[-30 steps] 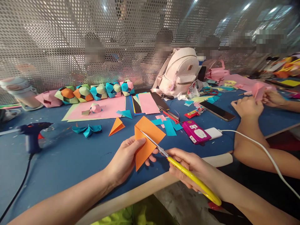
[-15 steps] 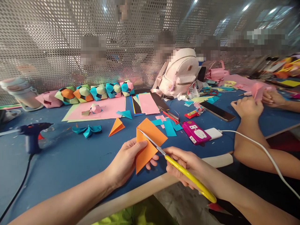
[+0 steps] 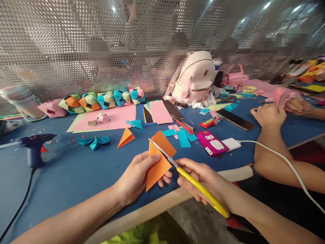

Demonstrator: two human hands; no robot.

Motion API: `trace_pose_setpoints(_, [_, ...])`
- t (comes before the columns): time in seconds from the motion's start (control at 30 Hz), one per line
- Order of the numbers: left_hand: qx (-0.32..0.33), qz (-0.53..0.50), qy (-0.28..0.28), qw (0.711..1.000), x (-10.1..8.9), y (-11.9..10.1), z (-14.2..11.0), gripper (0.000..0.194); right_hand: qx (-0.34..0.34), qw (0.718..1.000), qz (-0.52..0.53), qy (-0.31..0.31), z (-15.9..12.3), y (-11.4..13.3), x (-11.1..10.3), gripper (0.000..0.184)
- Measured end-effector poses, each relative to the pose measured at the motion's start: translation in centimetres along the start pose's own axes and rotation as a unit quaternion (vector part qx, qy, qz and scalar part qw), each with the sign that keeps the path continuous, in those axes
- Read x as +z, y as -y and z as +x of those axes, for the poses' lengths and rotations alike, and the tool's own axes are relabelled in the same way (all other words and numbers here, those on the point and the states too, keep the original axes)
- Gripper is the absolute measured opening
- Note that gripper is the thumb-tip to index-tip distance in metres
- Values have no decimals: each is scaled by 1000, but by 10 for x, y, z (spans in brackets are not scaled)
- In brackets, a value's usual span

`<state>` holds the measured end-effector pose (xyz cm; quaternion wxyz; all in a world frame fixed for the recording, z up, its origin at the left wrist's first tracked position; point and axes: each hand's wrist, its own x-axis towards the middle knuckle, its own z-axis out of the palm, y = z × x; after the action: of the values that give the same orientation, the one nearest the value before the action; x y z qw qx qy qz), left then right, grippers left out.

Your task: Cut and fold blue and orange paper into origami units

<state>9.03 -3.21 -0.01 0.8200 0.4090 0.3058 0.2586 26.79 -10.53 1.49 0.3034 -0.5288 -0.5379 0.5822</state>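
My left hand [image 3: 142, 173] pinches a sheet of orange paper [image 3: 156, 169] with the thumb on top and fingers underneath. My right hand [image 3: 195, 176] is closed around yellow-handled scissors [image 3: 200, 188]. Their blades lie diagonally across the orange paper, with the tips near its upper left edge, just past my left thumb. The part of the paper beyond the blades tilts away. Past my left hand on the table lies a folded orange piece [image 3: 126, 138], with a folded blue piece [image 3: 93, 142] to its left.
A dark blue glue gun [image 3: 35, 149] with a black cord stands at left. Folded paper balls [image 3: 91, 101] line the back by a perforated metal screen. A pale backpack [image 3: 194, 79], a phone [image 3: 236, 119] and a purple case [image 3: 212, 144] sit further right, near another person's hands [image 3: 270, 117].
The far part of the orange paper folds away more and looks narrower. My right hand and the scissors have shifted slightly left. The left hand keeps nearly the same place.
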Motion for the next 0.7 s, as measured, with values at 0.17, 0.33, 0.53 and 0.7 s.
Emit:
trace_pose_setpoints(0.17, [-11, -4, 4, 1000, 1, -2, 1, 23, -13, 1000, -6, -1, 0, 0, 1, 34])
trace_pose_setpoints(0.33, [-22, -3, 2, 1000, 1, 1, 4, 23, -3, 1000, -22, -14, 2, -7, 0, 39])
trace_pose_setpoints(0.53, [45, 14, -70, 996, -8, -11, 6, 19, -51, 956, -256, -137, 3, -10, -17, 35])
trace_pose_setpoints(0.7, [136, 39, -188, 972, -26, -31, 16, 13, -31, 883, -460, -91, -9, -11, -28, 32])
